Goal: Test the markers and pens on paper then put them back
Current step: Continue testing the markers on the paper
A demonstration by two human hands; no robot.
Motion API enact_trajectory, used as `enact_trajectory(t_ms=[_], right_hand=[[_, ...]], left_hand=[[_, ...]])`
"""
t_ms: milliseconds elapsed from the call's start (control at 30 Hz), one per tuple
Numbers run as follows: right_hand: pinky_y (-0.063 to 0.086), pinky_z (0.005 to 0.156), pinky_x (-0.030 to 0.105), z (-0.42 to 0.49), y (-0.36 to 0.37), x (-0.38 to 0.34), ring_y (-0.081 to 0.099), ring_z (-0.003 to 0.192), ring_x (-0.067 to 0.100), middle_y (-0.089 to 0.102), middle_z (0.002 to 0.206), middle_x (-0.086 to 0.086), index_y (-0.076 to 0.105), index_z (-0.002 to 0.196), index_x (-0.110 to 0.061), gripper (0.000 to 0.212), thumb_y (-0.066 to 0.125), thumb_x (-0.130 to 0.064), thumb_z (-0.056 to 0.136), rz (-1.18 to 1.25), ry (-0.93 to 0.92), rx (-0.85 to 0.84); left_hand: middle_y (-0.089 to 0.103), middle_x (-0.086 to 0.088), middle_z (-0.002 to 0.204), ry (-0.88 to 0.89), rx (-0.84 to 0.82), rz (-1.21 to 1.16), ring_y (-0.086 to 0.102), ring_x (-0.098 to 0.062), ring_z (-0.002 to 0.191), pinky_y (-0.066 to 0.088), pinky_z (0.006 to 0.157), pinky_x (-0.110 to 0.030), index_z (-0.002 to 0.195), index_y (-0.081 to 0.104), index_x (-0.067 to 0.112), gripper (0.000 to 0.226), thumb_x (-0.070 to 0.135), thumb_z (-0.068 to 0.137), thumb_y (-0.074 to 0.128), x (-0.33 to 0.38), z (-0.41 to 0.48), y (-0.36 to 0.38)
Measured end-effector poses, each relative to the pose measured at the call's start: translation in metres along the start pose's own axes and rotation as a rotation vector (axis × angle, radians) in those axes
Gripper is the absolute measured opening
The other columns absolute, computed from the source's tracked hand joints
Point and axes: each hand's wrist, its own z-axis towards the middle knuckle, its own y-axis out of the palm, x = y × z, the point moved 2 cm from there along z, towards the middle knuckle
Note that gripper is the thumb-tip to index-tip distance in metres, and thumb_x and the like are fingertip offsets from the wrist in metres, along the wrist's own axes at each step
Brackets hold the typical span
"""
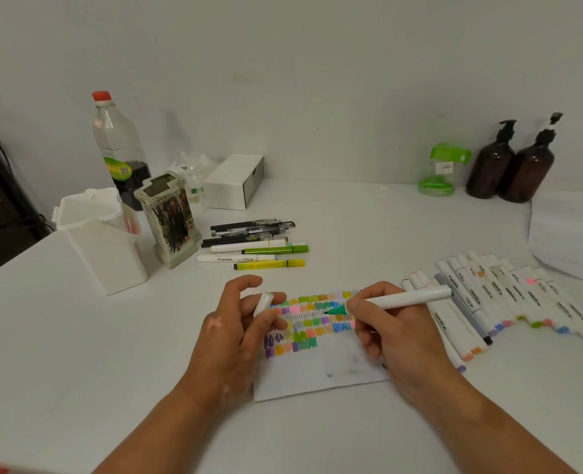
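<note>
A person sits at a white table [78, 354] with a paper [320, 371] covered in colour swatches between the hands. The right hand [396, 333], at 3 o'clock of the paper, has its fingers curled round a white marker [403, 298] just behind the green tip, which touches or nearly touches the swatches. The left hand [235, 330], at 9 o'clock, pinches the cap [263, 304] between thumb and fingers. More markers [509, 299] lie in a row at 2 o'clock, pens [252, 244] at 11 o'clock, and a white holder [105, 241] at 10 o'clock. The marker looks light, stiff and smooth, so a low grip near the tip should steady it. The felt tip probably wants only gentle pressure.
</note>
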Motion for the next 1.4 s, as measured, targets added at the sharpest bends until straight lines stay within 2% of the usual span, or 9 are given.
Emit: enact_trajectory(t_ms=[133, 267, 433, 567, 767, 1033, 1167, 1300, 1400], right_hand=[[0.038, 0.039, 0.023, 0.000, -0.001, 0.000, 0.050, 0.047, 0.014, 0.058, 0.056, 0.008, 0.072, 0.075, -0.021, 0.014, 0.078, -0.016, 0.087, -0.027, -0.028, 0.009], [0.043, 0.045, 0.025, 0.001, -0.002, -0.001, 0.056, 0.054, 0.019, 0.062, 0.062, 0.012, 0.076, 0.081, -0.018, 0.003, 0.079, -0.018, 0.082, 0.057, -0.049, -0.039], [0.043, 0.044, 0.024, -0.001, 0.001, -0.001, 0.057, 0.053, 0.019, 0.063, 0.063, 0.012, 0.074, 0.079, -0.018, 0.013, 0.075, -0.026, 0.069, 0.158, -0.074, -0.165], [0.043, 0.044, 0.025, -0.003, 0.004, 0.000, 0.059, 0.055, 0.020, 0.065, 0.065, 0.013, 0.073, 0.081, -0.016, 0.019, 0.077, -0.030, 0.069, 0.110, -0.096, -0.202], [0.046, 0.047, 0.028, -0.009, 0.010, 0.000, 0.064, 0.061, 0.021, 0.073, 0.077, 0.016, 0.077, 0.092, -0.019, 0.023, 0.079, -0.034, 0.075, -0.024, -0.124, -0.278], [0.049, 0.049, 0.030, -0.011, 0.011, -0.007, 0.066, 0.061, 0.018, 0.073, 0.077, 0.016, 0.079, 0.093, -0.025, 0.021, 0.081, -0.037, 0.076, -0.094, -0.171, -0.290], [0.050, 0.052, 0.029, -0.012, 0.010, -0.010, 0.064, 0.059, 0.018, 0.072, 0.071, 0.011, 0.079, 0.092, -0.027, 0.016, 0.081, -0.035, 0.077, -0.136, -0.190, -0.309], [0.050, 0.051, 0.028, -0.012, 0.012, -0.010, 0.065, 0.060, 0.016, 0.071, 0.070, 0.008, 0.079, 0.090, -0.026, 0.017, 0.082, -0.034, 0.076, -0.143, -0.171, -0.303], [0.046, 0.049, 0.027, -0.009, 0.011, -0.010, 0.062, 0.058, 0.014, 0.070, 0.069, 0.006, 0.080, 0.091, -0.026, 0.020, 0.079, -0.037, 0.075, -0.146, -0.148, -0.292]], left_hand=[[0.072, 0.026, 0.099, 0.024, 0.027, 0.000, 0.071, -0.004, 0.089, 0.055, 0.068, -0.012, 0.105, 0.057, 0.033, 0.024, 0.045, 0.084, 0.056, -0.001, 0.000, -0.003], [0.065, 0.034, 0.096, 0.125, 0.028, 0.144, 0.063, -0.001, 0.092, 0.052, 0.064, -0.010, 0.099, 0.065, 0.047, 0.018, 0.046, 0.082, 0.063, 0.002, -0.004, -0.004], [0.060, 0.041, 0.096, 0.240, 0.035, 0.223, 0.060, 0.001, 0.084, 0.044, 0.060, -0.003, 0.103, 0.066, 0.047, 0.021, 0.039, 0.083, 0.063, 0.007, -0.006, -0.002], [0.065, 0.030, 0.088, 0.294, 0.018, 0.248, 0.056, -0.004, 0.070, 0.041, 0.060, -0.004, 0.108, 0.073, 0.036, 0.025, 0.036, 0.084, 0.066, 0.005, -0.006, -0.001], [0.069, 0.017, 0.090, 0.439, -0.031, 0.323, 0.058, -0.004, 0.075, 0.050, 0.067, -0.019, 0.117, 0.073, 0.026, 0.028, 0.037, 0.094, 0.061, 0.011, -0.008, 0.002], [0.072, 0.012, 0.095, 0.478, -0.046, 0.313, 0.063, -0.005, 0.083, 0.052, 0.071, -0.025, 0.116, 0.073, 0.022, 0.026, 0.031, 0.098, 0.056, 0.016, -0.009, 0.003], [0.071, 0.016, 0.097, 0.479, -0.086, 0.287, 0.062, 0.000, 0.085, 0.048, 0.074, -0.014, 0.116, 0.073, 0.022, 0.028, 0.035, 0.101, 0.052, 0.019, -0.009, 0.004], [0.062, 0.029, 0.096, 0.460, -0.144, 0.287, 0.058, 0.006, 0.084, 0.041, 0.074, -0.007, 0.114, 0.073, 0.020, 0.033, 0.038, 0.103, 0.047, 0.020, -0.009, 0.006], [0.066, 0.021, 0.098, 0.387, -0.141, 0.258, 0.061, -0.002, 0.087, 0.043, 0.075, -0.011, 0.116, 0.071, 0.022, 0.026, 0.029, 0.101, 0.051, 0.016, -0.006, 0.010]])
